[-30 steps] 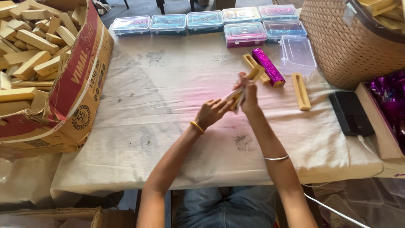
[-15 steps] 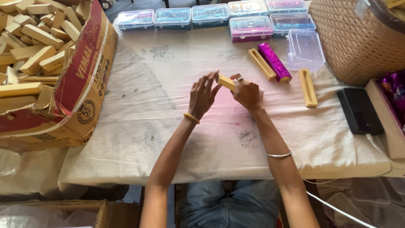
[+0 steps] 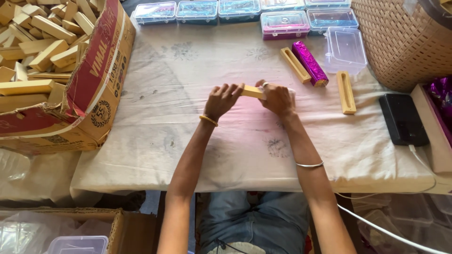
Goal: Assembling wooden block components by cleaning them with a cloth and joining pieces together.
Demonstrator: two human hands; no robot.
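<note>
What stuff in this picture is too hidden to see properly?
Head view only:
- Yellow block: both ends are covered by the left hand and right hand.
- Woven basket: cut off by the top and right edges, inside unseen.
- Cardboard box: runs off the left edge.
- Small plastic cases: contents too small and blurred through the lids.

Both my bare forearms reach forward from my lap and draw together over the middle of the table, elbows wide, wrists close. My left hand (image 3: 222, 100), a gold bangle at its wrist, has its fingers spread and curled with the tips pinching inward toward the right. My right hand (image 3: 277, 99), a thin silver bangle partway down that forearm and a ring on one finger, is closed in a loose fist, knuckles up, gripping.
</note>
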